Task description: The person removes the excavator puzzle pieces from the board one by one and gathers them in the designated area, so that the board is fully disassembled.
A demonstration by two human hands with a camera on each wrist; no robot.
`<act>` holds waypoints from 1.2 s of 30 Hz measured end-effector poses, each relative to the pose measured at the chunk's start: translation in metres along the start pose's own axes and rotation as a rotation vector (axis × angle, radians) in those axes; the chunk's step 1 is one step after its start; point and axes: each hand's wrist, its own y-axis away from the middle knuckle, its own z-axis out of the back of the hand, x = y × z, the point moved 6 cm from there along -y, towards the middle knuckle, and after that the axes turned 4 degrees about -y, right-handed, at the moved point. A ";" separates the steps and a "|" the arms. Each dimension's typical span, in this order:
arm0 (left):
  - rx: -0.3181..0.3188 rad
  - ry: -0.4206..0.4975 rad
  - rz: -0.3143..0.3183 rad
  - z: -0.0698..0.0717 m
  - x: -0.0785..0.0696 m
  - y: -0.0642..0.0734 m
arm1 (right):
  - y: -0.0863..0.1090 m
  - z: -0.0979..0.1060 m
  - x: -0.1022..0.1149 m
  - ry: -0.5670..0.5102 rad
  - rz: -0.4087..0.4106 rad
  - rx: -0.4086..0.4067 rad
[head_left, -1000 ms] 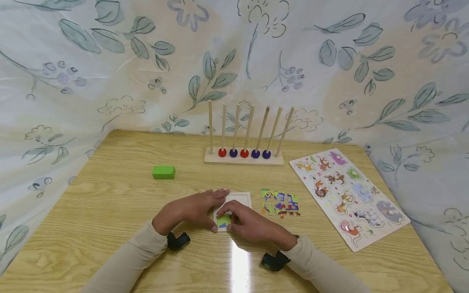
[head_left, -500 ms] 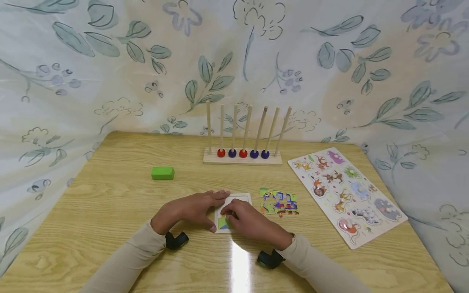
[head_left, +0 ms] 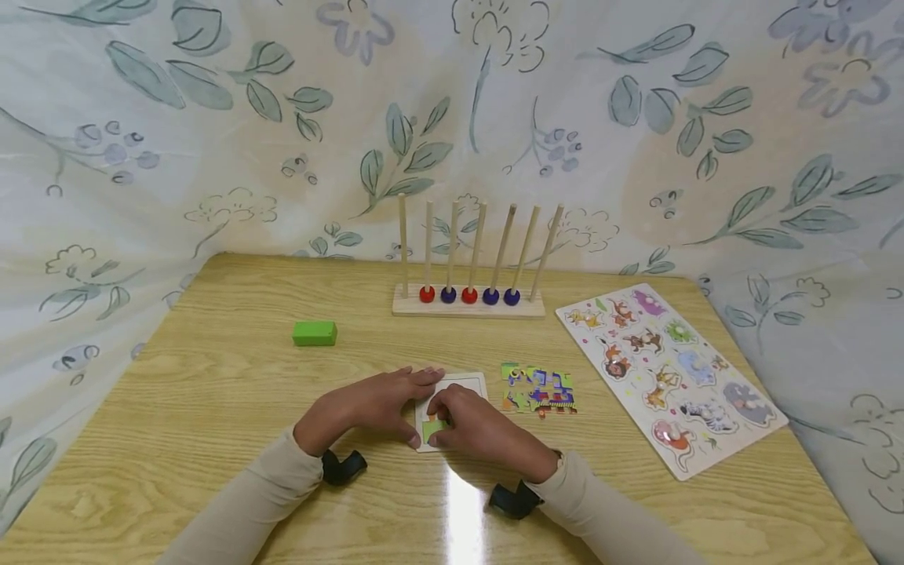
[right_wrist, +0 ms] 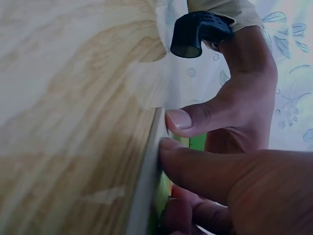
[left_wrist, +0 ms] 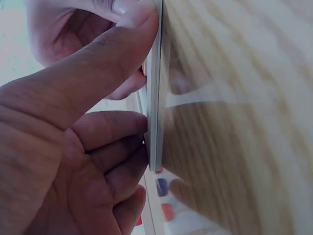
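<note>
A small white puzzle tray [head_left: 466, 377] lies on the table between both hands. The left hand [head_left: 370, 404] holds its left side, thumb at the near corner and fingertips at the far one. In the left wrist view the bent fingers meet the thin tray edge [left_wrist: 155, 107]. Over the tray, the right hand [head_left: 476, 428] has its fingers curled and pinches a puzzle piece mostly hidden beneath them. Green and orange pieces [head_left: 433, 429] show in the tray's near-left corner. The right wrist view has the right thumb [right_wrist: 200, 169] at the tray's near edge.
Right of the tray lies a group of colourful jigsaw pieces [head_left: 537, 388]. Farther right is an animal peg puzzle board [head_left: 671, 377]. A bead rack [head_left: 469, 306] with upright rods stands at the back, and a green block [head_left: 315, 333] at the left.
The right hand has shifted slightly over the tray, fingers drawn closer together, and an orange patch now shows beside the green. The left hand stays at the tray's left side.
</note>
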 end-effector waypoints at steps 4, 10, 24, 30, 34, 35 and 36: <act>-0.005 0.012 -0.014 -0.002 -0.002 -0.003 | 0.000 0.000 -0.001 -0.006 0.006 0.029; 0.000 0.020 0.012 -0.003 -0.003 -0.004 | 0.002 0.002 -0.003 -0.081 0.011 0.032; 0.001 0.022 0.022 -0.001 -0.005 -0.001 | 0.006 0.006 -0.003 -0.142 0.007 0.035; 0.007 -0.010 0.020 0.000 -0.006 -0.002 | 0.006 0.012 -0.008 -0.206 0.012 0.071; 0.014 -0.025 -0.003 0.001 -0.009 -0.002 | 0.009 0.019 -0.011 -0.268 0.029 0.080; 0.017 -0.022 -0.011 0.000 -0.010 -0.002 | 0.010 0.021 -0.012 -0.283 0.029 0.078; 0.021 -0.013 -0.018 0.000 -0.011 -0.002 | 0.011 0.022 -0.013 -0.299 0.031 0.072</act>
